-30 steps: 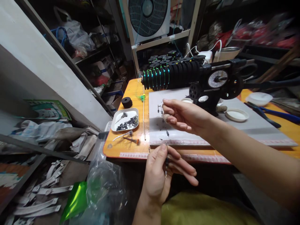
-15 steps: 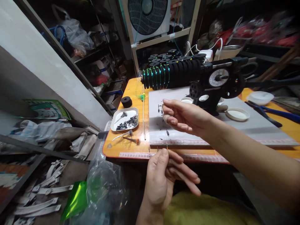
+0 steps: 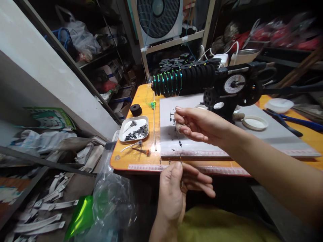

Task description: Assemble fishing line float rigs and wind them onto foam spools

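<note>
"Where is the thin strand (image 3: 181,158) held?"
"Pinched by the left hand (image 3: 173,191), the nearer one; its visible length is pointed upward, below the right hand (image 3: 195,124)."
"And there?"
"Fingers are curled; whether anything is gripped cannot be told."

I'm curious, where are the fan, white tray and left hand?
Fan (image 3: 158,21): head view, on its front grille.
White tray (image 3: 140,121): head view, on its bare inner floor.
Left hand (image 3: 171,190): head view, near the base of the thumb.
</note>
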Motion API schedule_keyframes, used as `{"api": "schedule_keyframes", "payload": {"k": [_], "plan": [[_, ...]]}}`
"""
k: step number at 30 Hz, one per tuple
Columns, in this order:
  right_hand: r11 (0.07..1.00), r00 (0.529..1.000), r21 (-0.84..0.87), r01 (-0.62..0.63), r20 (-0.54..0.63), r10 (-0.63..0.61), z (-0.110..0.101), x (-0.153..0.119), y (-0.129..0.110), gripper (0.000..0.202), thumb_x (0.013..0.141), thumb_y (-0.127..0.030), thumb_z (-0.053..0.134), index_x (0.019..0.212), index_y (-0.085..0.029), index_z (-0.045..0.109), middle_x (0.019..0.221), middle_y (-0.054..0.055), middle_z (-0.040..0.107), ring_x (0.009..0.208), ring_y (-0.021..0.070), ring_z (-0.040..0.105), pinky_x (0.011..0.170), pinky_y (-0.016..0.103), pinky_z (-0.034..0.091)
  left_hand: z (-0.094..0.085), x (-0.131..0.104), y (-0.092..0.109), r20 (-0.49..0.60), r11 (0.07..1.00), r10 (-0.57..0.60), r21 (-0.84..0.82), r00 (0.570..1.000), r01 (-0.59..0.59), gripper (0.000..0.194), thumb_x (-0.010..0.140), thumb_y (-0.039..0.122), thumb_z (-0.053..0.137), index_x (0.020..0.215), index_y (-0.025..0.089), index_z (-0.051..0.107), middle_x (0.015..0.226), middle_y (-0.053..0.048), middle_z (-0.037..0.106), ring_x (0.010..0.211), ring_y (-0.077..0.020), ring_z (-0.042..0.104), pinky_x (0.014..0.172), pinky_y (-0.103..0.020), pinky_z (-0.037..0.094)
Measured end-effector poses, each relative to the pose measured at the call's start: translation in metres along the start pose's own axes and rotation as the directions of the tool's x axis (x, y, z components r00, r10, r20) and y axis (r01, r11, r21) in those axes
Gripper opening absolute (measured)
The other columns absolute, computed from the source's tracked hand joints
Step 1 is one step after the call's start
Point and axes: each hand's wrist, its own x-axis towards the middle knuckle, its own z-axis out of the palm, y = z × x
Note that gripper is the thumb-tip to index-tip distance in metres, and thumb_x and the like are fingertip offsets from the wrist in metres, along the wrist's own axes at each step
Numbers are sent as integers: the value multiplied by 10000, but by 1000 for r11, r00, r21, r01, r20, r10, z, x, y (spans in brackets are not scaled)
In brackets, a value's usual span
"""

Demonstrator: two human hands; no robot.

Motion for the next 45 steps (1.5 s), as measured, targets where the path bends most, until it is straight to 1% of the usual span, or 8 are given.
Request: {"api": "schedule_keyframes", "payload": {"k": [2,5,9,12,18,24,30,45], "plan": [[997,999,-67,27,28,-25,3,-5,-8,284,982,-291,543,781,-120,647,476,-2,579,270,21,370,255,92,228,-2,8,5,-37,987,71,146,997,-65,264,963,370,604,1034,136,704,792,-82,804,648,-196,764,687,-300,614],[952,989,-277,131,106,-105,7,-12,-24,238,947,-304,623,894,-98,729,429,-32,536,277,24,356,263,108,251,-3,24,19,69,916,215,332,974,-225,431,977,260,587,1398,210,509,1025,-86,793,934,-225,760,946,-403,555],[819,980,-540,193,148,-133,13,-18,-42,320,915,-432,659,889,-129,756,408,-47,490,292,32,355,267,130,252,10,50,38,225,753,448,427,865,-501,401,956,226,616,1354,244,571,1411,-101,608,1333,-254,546,1135,-391,397],[767,981,-611,195,135,-142,16,-18,-48,371,887,-491,674,836,-131,752,397,-45,476,285,36,337,255,143,237,24,68,51,189,720,553,382,811,-580,255,980,307,590,1212,230,663,1284,-73,673,1265,-225,584,1105,-356,413],[883,987,-442,159,96,-130,12,-16,-40,297,895,-408,691,824,-121,718,407,-46,518,274,27,337,256,122,217,27,76,59,145,828,433,325,890,-456,151,925,331,671,960,187,702,819,-5,673,805,-137,635,801,-258,490],[999,993,14,-41,112,39,2,-2,-8,367,1015,-301,435,726,-141,594,464,-23,587,244,29,371,383,167,472,22,58,50,119,943,286,139,951,-301,202,862,268,678,728,178,555,721,27,608,593,-83,535,622,-215,443],[997,996,52,-55,70,51,-1,4,-4,357,1000,-316,464,678,-164,490,501,-34,557,249,14,341,243,87,235,19,37,37,121,985,134,88,984,-145,252,851,242,676,687,171,498,572,58,546,475,-93,590,551,-218,477],[998,997,-25,-51,60,53,-9,4,1,342,997,-386,477,735,-168,510,538,-33,573,250,8,330,248,99,195,11,17,19,167,979,-11,-197,986,45,202,948,254,629,810,106,632,631,19,634,451,-89,639,579,-258,603]]}}
